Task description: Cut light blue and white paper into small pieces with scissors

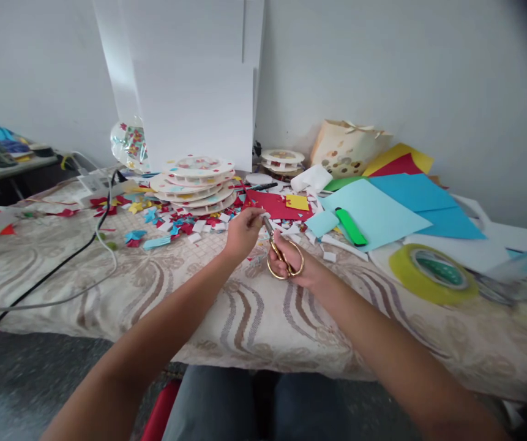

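Note:
My right hand (286, 254) grips a pair of scissors (269, 228) with gold ring handles, fingers through the loops. The blades point up and left toward my left hand (243, 234). Fingers and thumb of that hand are pinched together on a small white piece of paper (266, 215), mostly hidden, right by the scissor tips. Just behind both hands lies a red sheet of paper (272, 203) with a yellow paper square (297, 202) on it. Many small red, blue and white paper bits (194, 228) are scattered to the left of it.
Stacked white round pieces (199, 184) stand behind on the left. To the right are light blue paper (377, 211), a green cutter or marker (351, 226) and a yellow tape roll (433, 274). A black cable (74, 251) crosses the patterned tablecloth (245, 337) on the left.

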Available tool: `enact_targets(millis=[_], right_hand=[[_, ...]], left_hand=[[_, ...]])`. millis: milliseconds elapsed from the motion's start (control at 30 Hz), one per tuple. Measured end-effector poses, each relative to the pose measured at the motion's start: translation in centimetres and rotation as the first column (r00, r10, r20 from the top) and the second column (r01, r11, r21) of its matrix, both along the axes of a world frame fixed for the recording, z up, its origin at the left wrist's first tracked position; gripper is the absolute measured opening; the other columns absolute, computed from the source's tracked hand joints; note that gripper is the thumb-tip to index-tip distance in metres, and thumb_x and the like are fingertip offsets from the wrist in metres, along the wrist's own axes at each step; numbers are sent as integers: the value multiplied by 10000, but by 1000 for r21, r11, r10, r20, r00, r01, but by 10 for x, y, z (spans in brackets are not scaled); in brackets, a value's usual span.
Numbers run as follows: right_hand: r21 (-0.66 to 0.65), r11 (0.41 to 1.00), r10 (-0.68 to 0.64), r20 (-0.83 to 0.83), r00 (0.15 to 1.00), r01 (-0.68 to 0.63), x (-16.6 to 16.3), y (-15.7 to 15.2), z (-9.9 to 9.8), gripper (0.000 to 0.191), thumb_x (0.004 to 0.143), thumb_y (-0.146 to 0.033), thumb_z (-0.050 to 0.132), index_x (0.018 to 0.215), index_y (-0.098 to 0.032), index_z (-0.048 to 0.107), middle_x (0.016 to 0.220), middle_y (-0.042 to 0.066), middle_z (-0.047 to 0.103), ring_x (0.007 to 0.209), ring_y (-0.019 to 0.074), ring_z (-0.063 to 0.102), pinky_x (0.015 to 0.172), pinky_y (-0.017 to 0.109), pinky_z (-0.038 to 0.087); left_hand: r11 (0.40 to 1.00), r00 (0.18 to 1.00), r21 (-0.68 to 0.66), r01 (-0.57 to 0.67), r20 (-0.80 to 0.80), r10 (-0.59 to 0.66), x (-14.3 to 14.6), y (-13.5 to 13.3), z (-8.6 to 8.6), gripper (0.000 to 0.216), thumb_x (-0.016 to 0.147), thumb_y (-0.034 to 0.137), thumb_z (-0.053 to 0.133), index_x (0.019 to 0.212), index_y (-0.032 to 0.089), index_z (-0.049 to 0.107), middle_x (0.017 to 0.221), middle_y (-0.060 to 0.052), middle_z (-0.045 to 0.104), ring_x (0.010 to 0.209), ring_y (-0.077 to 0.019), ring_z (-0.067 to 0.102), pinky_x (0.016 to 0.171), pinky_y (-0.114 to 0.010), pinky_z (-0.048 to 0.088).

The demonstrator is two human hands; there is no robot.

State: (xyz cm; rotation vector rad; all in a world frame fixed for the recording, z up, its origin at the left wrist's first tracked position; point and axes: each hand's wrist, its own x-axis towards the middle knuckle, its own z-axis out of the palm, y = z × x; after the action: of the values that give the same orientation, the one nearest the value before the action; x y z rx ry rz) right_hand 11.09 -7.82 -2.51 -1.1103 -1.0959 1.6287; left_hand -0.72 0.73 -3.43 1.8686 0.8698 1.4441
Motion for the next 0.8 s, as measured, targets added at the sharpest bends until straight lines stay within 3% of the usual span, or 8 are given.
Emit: enact_targets(millis=[133,233,300,400,533,700,800], right_hand=[[-112,979,124,-350,928,-173,0,-3,11,611,753,-741,233,533,-182,342,317,-98,224,259,40,206,317,157,192],[-116,979,103,-442,891,-170,2,-5,15,609,767,-734,182,551,-185,331,327,-110,181,249,34,134,305,149,144],[-113,978,109,-429,896,-173,3,-4,14,614,761,-741,182,547,-186,333,321,-106,194,246,37,150,302,151,148],[-100,988,90,-275,957,-121,2,-4,10,621,736,-753,253,534,-177,365,306,-85,268,254,46,250,308,158,201],[10,1000,-19,26,999,19,3,-5,6,591,680,-743,412,579,-161,440,340,-69,356,273,55,329,305,167,239],[71,997,-19,243,970,1,6,-9,9,618,678,-772,352,581,-167,439,362,-61,360,286,63,350,319,187,266],[136,990,-97,515,851,31,8,-7,7,619,686,-769,341,539,-175,432,355,-35,380,296,80,367,349,215,284]], left_hand=[[984,959,-136,119,274,-78,11,-10,-1,162,754,235,541,892,156,573,757,-18,630,694,-100,582,695,-251,470],[943,903,-222,247,406,-141,17,-15,2,163,739,259,572,861,151,554,745,-16,632,699,-101,594,713,-267,483],[936,900,-218,275,401,-170,17,-14,4,164,733,262,581,848,151,547,717,-10,622,676,-97,589,696,-261,482],[969,956,-132,207,238,-171,10,-8,5,148,740,247,567,856,154,555,693,-1,605,640,-91,564,645,-235,462],[996,993,82,40,-116,-30,-3,-4,11,159,760,206,514,891,164,594,748,-17,627,672,-109,554,654,-238,441],[940,906,339,46,-411,104,-12,-9,23,287,803,137,389,995,147,601,911,-83,643,826,-156,575,755,-273,438],[920,794,386,60,-577,191,-12,-12,22,343,777,75,348,1008,139,593,876,-106,626,807,-180,577,731,-294,443]])
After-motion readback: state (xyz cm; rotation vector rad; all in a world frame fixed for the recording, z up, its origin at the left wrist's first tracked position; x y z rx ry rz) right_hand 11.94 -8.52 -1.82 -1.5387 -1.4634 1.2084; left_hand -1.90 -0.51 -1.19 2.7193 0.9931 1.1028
